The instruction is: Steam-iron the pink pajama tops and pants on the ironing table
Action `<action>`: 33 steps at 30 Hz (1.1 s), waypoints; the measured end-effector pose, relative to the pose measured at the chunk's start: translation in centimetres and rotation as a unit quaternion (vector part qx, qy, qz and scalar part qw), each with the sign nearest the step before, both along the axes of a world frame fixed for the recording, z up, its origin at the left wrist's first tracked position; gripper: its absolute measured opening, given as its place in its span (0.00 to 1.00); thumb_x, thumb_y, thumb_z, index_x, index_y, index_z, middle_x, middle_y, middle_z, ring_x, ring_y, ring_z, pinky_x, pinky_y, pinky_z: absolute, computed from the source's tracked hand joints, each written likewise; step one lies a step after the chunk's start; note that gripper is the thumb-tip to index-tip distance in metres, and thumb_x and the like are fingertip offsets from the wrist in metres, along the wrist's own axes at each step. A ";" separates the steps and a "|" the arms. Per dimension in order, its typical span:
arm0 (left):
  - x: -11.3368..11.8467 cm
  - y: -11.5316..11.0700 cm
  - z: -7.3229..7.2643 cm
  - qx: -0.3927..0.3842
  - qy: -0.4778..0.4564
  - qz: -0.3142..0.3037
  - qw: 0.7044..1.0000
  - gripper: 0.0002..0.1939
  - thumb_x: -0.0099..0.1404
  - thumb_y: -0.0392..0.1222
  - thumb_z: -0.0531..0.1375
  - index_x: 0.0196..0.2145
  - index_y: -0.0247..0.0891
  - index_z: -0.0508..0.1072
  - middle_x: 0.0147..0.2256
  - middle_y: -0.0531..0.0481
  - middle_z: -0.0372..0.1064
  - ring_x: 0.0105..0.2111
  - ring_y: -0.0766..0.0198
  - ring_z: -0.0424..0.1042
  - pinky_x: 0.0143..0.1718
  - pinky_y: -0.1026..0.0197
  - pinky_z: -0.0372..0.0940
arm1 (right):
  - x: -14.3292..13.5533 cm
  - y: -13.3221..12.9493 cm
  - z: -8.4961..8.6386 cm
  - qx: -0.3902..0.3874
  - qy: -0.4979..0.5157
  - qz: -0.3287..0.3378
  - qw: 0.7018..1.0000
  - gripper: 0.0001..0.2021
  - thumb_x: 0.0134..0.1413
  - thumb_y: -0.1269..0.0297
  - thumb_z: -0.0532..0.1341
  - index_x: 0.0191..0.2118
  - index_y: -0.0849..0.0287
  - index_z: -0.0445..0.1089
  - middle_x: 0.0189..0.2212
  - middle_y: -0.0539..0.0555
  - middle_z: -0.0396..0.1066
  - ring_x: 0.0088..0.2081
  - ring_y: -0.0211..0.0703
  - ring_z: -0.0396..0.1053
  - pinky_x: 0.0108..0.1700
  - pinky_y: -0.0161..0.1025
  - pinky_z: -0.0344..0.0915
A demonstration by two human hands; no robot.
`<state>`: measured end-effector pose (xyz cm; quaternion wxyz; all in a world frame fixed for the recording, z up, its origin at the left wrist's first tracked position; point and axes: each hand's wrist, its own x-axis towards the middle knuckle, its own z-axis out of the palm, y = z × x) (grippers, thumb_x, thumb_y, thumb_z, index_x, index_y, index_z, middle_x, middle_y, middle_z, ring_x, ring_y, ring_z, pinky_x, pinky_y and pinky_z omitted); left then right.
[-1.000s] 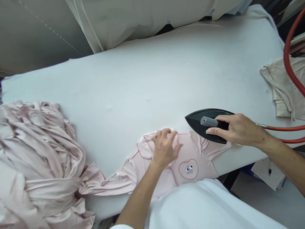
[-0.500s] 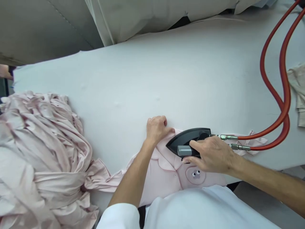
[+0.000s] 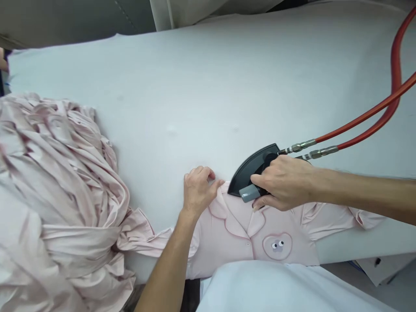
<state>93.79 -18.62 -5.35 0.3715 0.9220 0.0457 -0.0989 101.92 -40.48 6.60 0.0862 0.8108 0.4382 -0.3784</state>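
Note:
A pink pajama top (image 3: 221, 242) lies spread face up at the near edge of the table, with a notched collar and a heart-shaped patch (image 3: 277, 245) with googly eyes on its chest. My right hand (image 3: 284, 182) is wrapped around the handle of a black iron (image 3: 253, 169). The iron's tip rests at the collar's neckline, and its back end points away to the upper right. Just left of that tip, my left hand (image 3: 199, 190) has its fingers curled and its thumb at the collar's edge, gripping the cloth there.
A big heap of crumpled pink garments (image 3: 71, 173) covers the left side, touching the top's left sleeve. Two red hoses (image 3: 367, 119) run from the iron to the upper right. White cloth covers the table (image 3: 182, 78). Beyond its far edge hangs pale fabric (image 3: 188, 11).
The iron has turned and shifted toward the far side of the collar, uncovering the top's chest and right-hand sleeve. My left hand stays by the collar. The hoses have swung, and the view has shifted.

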 end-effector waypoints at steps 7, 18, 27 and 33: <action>-1.9 -0.4 0.8 -0.014 -0.027 -0.036 0.999 0.13 0.53 0.44 0.70 0.34 0.39 0.73 0.34 0.47 0.74 0.38 0.55 0.68 0.40 0.52 0.62 | 3.8 -2.6 -1.7 -0.019 -0.122 -0.237 0.964 0.33 0.53 0.27 0.44 0.27 0.56 0.62 0.19 0.56 0.65 0.22 0.46 0.63 0.25 0.39 0.47; 0.1 -1.6 1.7 0.091 0.060 -0.143 0.984 0.08 0.56 0.42 0.66 0.24 0.41 0.73 0.27 0.47 0.72 0.35 0.53 0.66 0.39 0.50 0.54 | 4.7 -5.2 -0.7 0.031 -0.077 -0.306 0.948 0.33 0.50 0.25 0.47 0.23 0.55 0.55 0.16 0.52 0.59 0.20 0.41 0.58 0.25 0.39 0.47; -0.4 0.8 0.4 -0.084 0.049 0.075 0.992 0.09 0.57 0.45 0.66 0.30 0.39 0.72 0.27 0.52 0.69 0.29 0.64 0.67 0.33 0.61 0.62 | 0.1 -0.1 0.4 0.079 0.007 -0.064 0.995 0.30 0.56 0.33 0.49 0.24 0.58 0.61 0.14 0.53 0.60 0.17 0.39 0.56 0.26 0.38 0.41; -7.4 5.1 1.7 -0.030 -0.023 0.321 0.946 0.11 0.59 0.49 0.65 0.28 0.37 0.74 0.23 0.55 0.69 0.22 0.70 0.65 0.27 0.66 0.62 | -1.4 6.8 -1.4 0.032 0.021 -0.035 0.999 0.28 0.60 0.37 0.50 0.33 0.60 0.70 0.22 0.59 0.69 0.26 0.49 0.69 0.28 0.38 0.51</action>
